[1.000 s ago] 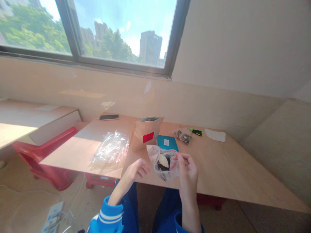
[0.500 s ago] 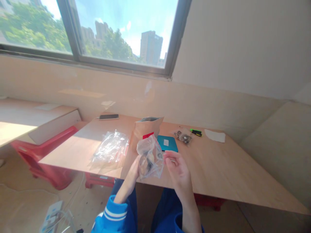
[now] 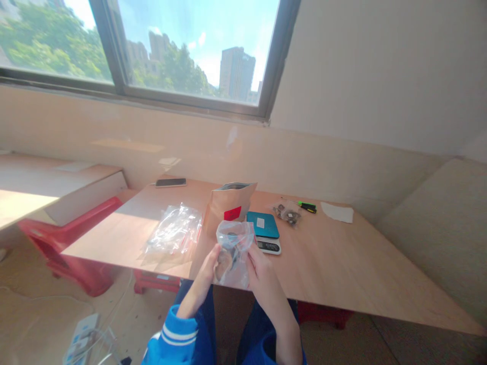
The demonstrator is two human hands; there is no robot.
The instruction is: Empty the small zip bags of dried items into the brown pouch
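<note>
Between my hands, over the table's front edge, is a clear zip bag [image 3: 234, 256] with brownish and dark pieces inside that I cannot make out well. My left hand [image 3: 205, 271] pinches the bag's left side. On its right side my right hand [image 3: 262, 274] grips the plastic, fingers closed. Just behind the bag stands a brown paper pouch [image 3: 232, 203] with a red label, its top gaping. Beside my right hand lies a small kitchen scale [image 3: 263, 225] with a teal top and a dark display.
A pile of clear plastic bags [image 3: 173, 230] lies on the left of the table [image 3: 342, 268]. Toward the back are a phone [image 3: 171, 182], a bag of dark pieces [image 3: 287, 214], a green-and-black tool [image 3: 307, 206] and a white sheet [image 3: 337, 212].
My right hand has moved left and down and now grips the bag's right side. The bag has straightened upright and dropped slightly. The scale's display has come into view.
</note>
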